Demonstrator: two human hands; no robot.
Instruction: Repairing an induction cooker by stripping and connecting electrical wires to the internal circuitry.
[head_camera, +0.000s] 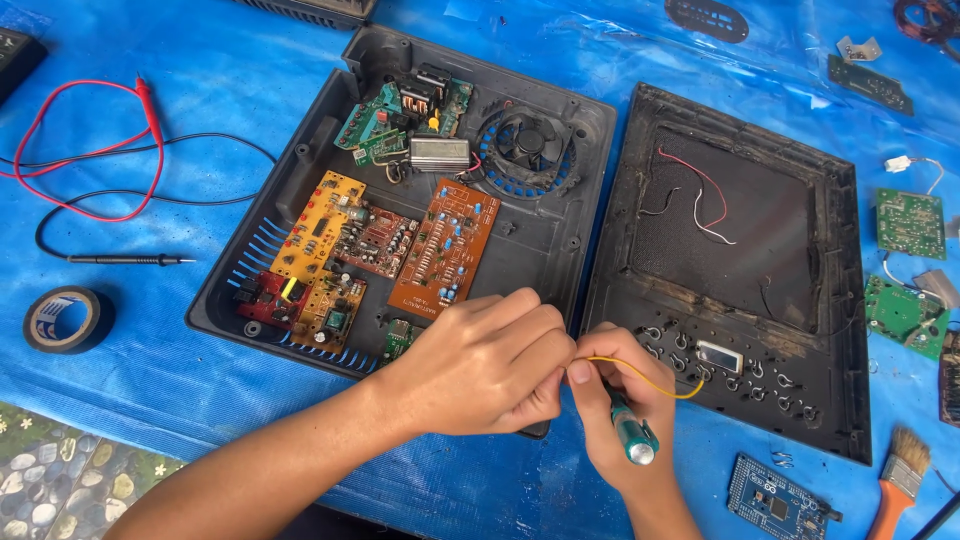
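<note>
Fingers of the left hand (480, 365) are curled in, thumb and fingertips pinching one end of a thin yellow wire (650, 372) right where it meets the right hand (620, 415). The right hand's fingers are wrapped around a green-handled screwdriver (632, 435), its clear butt end pointing toward the camera, and its thumb presses at the same pinch point. The wire arcs from there to the right, ending over the near edge of the black lid (740, 270), beside a small window and a row of metal rings. Both hands hover at the near right corner of the open black case (400, 200), which lies left of the lid and holds orange, yellow and red boards and a fan (525, 150). Left of the case lie a tape roll (68, 320) and red and black probe leads (90, 150); right of the lid, green boards and a brush (900, 480).
</note>
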